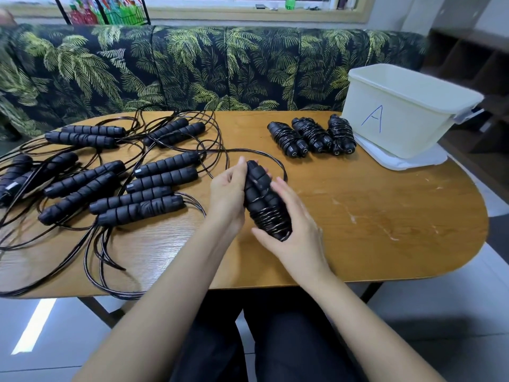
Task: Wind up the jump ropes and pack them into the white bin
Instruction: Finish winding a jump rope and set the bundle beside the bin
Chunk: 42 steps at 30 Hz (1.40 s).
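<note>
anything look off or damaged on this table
Pale scuff marks streak the right half of the wooden table, like worn finish. The white bin stands on what looks like its own lid. Loose jump rope cords on the left trail over the near edge.

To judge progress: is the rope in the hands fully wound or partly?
Partly: coils wrap only the near end of the handles; loose cord trails onto the table.

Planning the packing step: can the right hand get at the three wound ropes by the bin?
Likely yes, once free: the right hand holds the half-wound rope, but only bare table lies between it and the wound ropes.
</note>
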{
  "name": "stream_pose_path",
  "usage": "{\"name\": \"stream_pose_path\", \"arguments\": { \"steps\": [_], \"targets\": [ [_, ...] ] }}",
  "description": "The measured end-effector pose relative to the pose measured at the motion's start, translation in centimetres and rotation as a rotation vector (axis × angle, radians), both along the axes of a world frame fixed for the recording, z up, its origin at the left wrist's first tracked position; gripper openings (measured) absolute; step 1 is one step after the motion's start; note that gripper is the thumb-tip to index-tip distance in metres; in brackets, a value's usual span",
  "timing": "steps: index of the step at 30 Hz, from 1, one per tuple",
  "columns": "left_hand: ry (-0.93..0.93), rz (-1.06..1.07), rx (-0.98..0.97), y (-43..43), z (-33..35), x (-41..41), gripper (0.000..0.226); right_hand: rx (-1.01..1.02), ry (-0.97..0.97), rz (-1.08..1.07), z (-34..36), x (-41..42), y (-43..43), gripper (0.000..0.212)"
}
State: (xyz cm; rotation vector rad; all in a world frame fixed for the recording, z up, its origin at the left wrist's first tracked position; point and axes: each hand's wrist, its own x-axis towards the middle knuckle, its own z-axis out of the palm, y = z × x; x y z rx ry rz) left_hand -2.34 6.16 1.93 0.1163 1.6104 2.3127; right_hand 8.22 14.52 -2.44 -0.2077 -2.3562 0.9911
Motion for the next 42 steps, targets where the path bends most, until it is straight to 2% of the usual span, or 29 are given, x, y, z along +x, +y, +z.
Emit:
{"name": "stream_pose_path", "arguments": {
  "steps": [2, 3, 6, 10, 15, 19, 21, 24, 26, 30, 34, 36, 40, 42],
  "targets": [
    [0.023, -0.011, -0.033, 0.0, 0.5, -0.9, 0.028, -0.206, -0.154, 0.136, 0.5, -0.5, 1.3, 0.112],
    [0.02, -0.017, -0.04, 0.1, 0.6, -1.5, 0.027, -0.246, -0.226, 0.207, 0.9, -0.8, 2.0, 0.122],
    [0.004, -0.044, -0.055, 0.5, 1.1, -2.9, 0.027, -0.179, -0.332, 0.403, 1.2, -1.5, 3.4, 0.136],
    [-0.018, -0.092, -0.08, 1.4, 1.1, -4.0, 0.028, -0.105, -0.241, 0.344, 0.5, -2.2, 3.7, 0.133],
    [-0.027, -0.077, -0.027, 2.5, 1.0, -4.2, 0.03, -0.115, -0.089, 0.252, -0.3, -2.6, 3.4, 0.123],
    [-0.08, -0.234, -0.144, 2.7, 1.1, -4.5, 0.065, -0.065, -0.055, 0.2, -1.0, -2.9, 3.4, 0.121],
    [-0.051, -0.318, -0.211, 2.5, 0.9, -4.6, 0.065, -0.046, -0.066, 0.147, -1.2, -3.3, 3.5, 0.121],
    [0.017, -0.304, -0.179, 2.0, -0.5, -4.2, 0.035, -0.052, -0.073, 0.097, -1.6, -3.8, 3.9, 0.122],
    [-0.003, -0.271, -0.138, 1.5, -1.5, -4.2, 0.021, -0.127, -0.079, 0.112, -1.9, -3.7, 4.1, 0.122],
    [-0.095, -0.226, -0.108, 1.9, -2.3, -4.1, 0.04, -0.166, -0.078, 0.1, -2.7, -3.9, 4.1, 0.122],
    [0.0, -0.343, -0.196, 3.0, -1.9, -4.2, 0.037, -0.153, -0.109, 0.047, -2.4, -5.9, 4.9, 0.125],
    [-0.009, -0.375, -0.21, 3.4, -1.4, -5.0, 0.043, -0.097, -0.14, 0.003, -1.3, -7.3, 5.9, 0.128],
    [-0.049, -0.208, -0.23, 5.2, -0.8, -8.8, 0.064, 0.074, -0.323, 0.085, 1.3, -10.3, 8.9, 0.132],
    [-0.046, -0.141, -0.272, 6.3, -0.2, -11.5, 0.069, 0.155, -0.356, 0.094, 2.0, -11.8, 11.4, 0.119]
  ]
}}
